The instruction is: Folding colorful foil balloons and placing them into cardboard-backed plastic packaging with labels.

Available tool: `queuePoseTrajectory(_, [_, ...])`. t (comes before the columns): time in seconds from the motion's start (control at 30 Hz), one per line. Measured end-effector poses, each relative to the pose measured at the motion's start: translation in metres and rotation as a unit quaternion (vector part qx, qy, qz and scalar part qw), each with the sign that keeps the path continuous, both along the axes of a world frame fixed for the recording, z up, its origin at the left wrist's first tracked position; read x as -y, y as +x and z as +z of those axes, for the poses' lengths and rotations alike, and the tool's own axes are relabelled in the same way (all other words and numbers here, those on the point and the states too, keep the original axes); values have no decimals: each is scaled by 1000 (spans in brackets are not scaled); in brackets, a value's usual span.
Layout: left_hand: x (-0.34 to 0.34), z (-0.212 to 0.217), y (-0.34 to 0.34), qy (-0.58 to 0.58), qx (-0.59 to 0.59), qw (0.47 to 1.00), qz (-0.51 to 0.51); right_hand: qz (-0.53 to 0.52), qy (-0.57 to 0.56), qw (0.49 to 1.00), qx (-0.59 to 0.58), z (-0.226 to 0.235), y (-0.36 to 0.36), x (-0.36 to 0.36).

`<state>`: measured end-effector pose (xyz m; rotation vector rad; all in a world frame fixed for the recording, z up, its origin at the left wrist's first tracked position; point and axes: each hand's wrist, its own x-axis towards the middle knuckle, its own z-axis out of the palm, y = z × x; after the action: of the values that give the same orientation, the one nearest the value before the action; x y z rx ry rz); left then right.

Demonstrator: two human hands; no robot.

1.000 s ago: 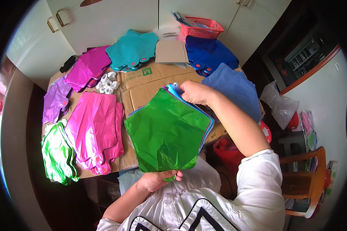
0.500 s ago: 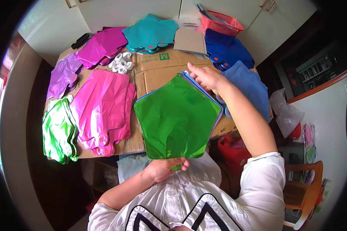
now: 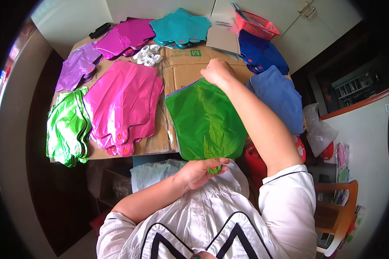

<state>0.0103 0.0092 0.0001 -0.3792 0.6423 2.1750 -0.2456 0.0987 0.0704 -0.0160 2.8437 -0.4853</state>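
Between my hands is a stack of flat foil balloons, a green balloon [image 3: 205, 118] on top with a thin blue edge showing at its upper left. My left hand [image 3: 203, 172] grips its narrow lower tail, where a small red spot shows, close to my body. At the far upper corner, my right hand [image 3: 219, 72] is closed on the stack's edge. Its fingertips are partly hidden. The stack is held tilted over the table's near edge.
Cardboard [image 3: 183, 80] covers the table. Around it lie piles of pink balloons [image 3: 123, 99], light green balloons [image 3: 67, 129], purple balloons [image 3: 78, 67], magenta balloons [image 3: 123, 38], teal balloons [image 3: 181, 26], and blue balloons [image 3: 277, 97]. White loops [image 3: 148, 56] and a red basket [image 3: 257, 26] sit farther back.
My right hand has gone from spread fingers beside the stack's upper right edge to a closed grip at its top corner. The view has shifted; my left hand keeps hold of the tail.
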Motion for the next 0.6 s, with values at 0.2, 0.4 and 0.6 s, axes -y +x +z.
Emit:
queuePoseTrajectory(0.2, [-2,-1,-1,9,22,1000,8,-24,-45,998,-48,-10,-6,-11])
queuePoseTrajectory(0.4, [2,10,-2,26,41,999,14,56,-240,960,135,6,-4,-35])
queuePoseTrajectory(0.6, [3,22,-2,2,0,1000,-8,84,-191,976,56,1,2,-41])
